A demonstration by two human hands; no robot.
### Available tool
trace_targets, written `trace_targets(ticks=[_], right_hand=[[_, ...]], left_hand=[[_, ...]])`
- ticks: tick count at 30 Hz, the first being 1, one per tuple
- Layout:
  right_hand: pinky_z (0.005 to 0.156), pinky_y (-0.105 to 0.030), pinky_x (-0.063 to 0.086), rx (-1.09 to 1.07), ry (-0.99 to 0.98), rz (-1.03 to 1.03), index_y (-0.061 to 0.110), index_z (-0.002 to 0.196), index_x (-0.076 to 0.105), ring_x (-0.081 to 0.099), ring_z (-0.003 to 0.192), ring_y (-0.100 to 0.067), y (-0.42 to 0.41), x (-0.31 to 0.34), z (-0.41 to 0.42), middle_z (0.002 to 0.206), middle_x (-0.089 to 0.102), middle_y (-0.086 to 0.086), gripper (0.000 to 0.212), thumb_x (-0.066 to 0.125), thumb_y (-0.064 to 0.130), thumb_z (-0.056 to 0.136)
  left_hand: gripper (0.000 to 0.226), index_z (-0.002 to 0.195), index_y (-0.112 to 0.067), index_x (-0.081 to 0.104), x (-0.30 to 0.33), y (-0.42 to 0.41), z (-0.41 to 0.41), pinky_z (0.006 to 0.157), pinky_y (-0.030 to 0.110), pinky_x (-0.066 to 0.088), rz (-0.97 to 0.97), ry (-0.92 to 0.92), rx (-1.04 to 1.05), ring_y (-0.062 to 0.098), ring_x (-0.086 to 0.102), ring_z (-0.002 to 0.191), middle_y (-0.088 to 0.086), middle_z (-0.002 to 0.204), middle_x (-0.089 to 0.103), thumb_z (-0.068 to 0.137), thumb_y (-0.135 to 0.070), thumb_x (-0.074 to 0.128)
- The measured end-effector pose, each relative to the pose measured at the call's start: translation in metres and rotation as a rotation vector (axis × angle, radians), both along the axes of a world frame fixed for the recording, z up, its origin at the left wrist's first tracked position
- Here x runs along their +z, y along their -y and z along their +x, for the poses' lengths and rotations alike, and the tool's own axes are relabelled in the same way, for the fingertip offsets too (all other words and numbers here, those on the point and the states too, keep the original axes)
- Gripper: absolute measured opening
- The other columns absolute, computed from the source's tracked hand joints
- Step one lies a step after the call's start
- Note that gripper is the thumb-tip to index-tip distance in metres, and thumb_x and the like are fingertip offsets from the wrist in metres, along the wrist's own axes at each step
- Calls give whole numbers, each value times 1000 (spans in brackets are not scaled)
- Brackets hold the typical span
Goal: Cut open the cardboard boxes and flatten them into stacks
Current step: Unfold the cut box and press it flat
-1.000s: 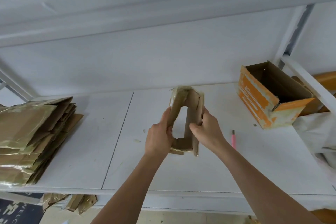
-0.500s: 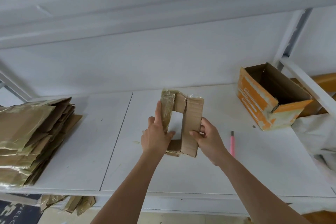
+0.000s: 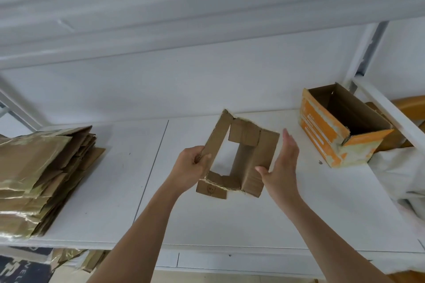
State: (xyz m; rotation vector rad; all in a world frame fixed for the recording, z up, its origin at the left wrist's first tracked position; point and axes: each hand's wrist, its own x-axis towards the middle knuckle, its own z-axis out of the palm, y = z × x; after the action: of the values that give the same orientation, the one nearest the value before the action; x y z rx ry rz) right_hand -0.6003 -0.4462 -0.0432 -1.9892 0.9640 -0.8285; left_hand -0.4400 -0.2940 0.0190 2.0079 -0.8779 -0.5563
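Note:
A small brown cardboard box, cut open at both ends, is held above the white shelf at the centre. My left hand grips its left wall panel. My right hand has straight fingers pressed flat against the box's right side. The box is spread into an open frame with flaps sticking out at top and bottom. A stack of flattened, tape-covered cardboard lies at the shelf's left end. An orange and white open box lies on its side at the right.
A white sack or cloth sits at the far right by the shelf post. More flattened cardboard pieces lie on the floor below the shelf's left front edge. The pink cutter seen earlier is hidden behind my right hand.
The box has gone from a narrow, nearly collapsed shape to a wide open frame. My right hand let go of its grip and now presses flat on the right side.

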Motion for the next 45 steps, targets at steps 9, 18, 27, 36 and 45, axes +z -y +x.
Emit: trace_targets(ticks=[9, 18, 27, 36, 45], right_hand=[[114, -53, 34, 79, -330, -487, 10, 152, 22, 38, 139, -39, 25, 15, 14, 149, 40, -19, 98, 81, 33, 77], [50, -14, 38, 204, 9, -141, 8, 105, 65, 51, 53, -4, 28, 34, -5, 67, 56, 9, 23, 49, 24, 100], [46, -19, 30, 192, 71, 62, 19, 65, 42, 40, 43, -5, 15, 51, -15, 55, 38, 4, 37, 49, 22, 102], [48, -18, 30, 318, 28, -61, 19, 66, 41, 42, 46, -7, -19, 56, -11, 54, 39, 9, 36, 52, 21, 100], [48, -18, 27, 388, 61, -66, 24, 64, 36, 37, 47, -7, -18, 56, -11, 53, 33, 9, 40, 51, 18, 101]], left_hand=[[35, 64, -21, 50, 20, 9, -10, 53, 18, 31, 123, 52, -140, 7, 37, 52, -8, 59, 39, 94, -4, 55], [36, 90, -19, 43, 19, 15, -9, 53, 13, 42, -162, 87, 328, 12, 58, 72, 4, 89, 60, 83, -9, 76], [56, 134, -31, 46, -2, 10, -9, 78, 12, 38, -115, 220, 321, 7, 45, 104, -14, 128, 39, 87, -8, 66], [100, 145, -43, 2, -21, 6, -10, 70, 45, 53, 241, 202, 437, 27, 56, 88, 3, 114, 39, 79, -37, 77], [86, 138, -38, 9, -28, -7, -3, 67, 36, 42, 170, 181, 460, 31, 57, 85, 5, 105, 55, 77, -23, 67]])
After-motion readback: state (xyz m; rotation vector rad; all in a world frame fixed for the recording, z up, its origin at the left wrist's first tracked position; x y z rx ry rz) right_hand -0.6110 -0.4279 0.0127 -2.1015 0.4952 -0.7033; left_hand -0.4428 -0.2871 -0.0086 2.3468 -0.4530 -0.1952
